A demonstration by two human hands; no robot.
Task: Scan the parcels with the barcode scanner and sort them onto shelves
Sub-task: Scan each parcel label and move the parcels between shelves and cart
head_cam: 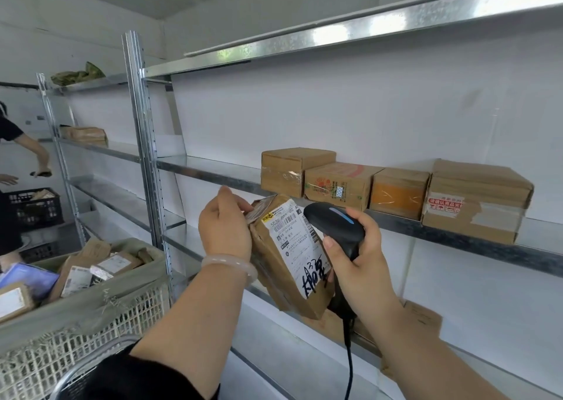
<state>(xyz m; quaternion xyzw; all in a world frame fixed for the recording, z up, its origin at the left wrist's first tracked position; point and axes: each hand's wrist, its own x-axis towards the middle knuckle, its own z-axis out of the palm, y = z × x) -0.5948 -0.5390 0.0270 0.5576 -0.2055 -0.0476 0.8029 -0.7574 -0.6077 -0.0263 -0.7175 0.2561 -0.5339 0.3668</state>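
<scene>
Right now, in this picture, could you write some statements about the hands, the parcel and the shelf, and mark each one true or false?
1. The left hand holds the parcel near its top. True.
2. The right hand grips the barcode scanner. True.
3. The scanner is cordless. False: a black cable hangs from its handle.
4. Only two boxes stand on the shelf behind the parcel. False: four stand there in a row.
5. The basket at the left is empty. False: it holds several packets.
</scene>
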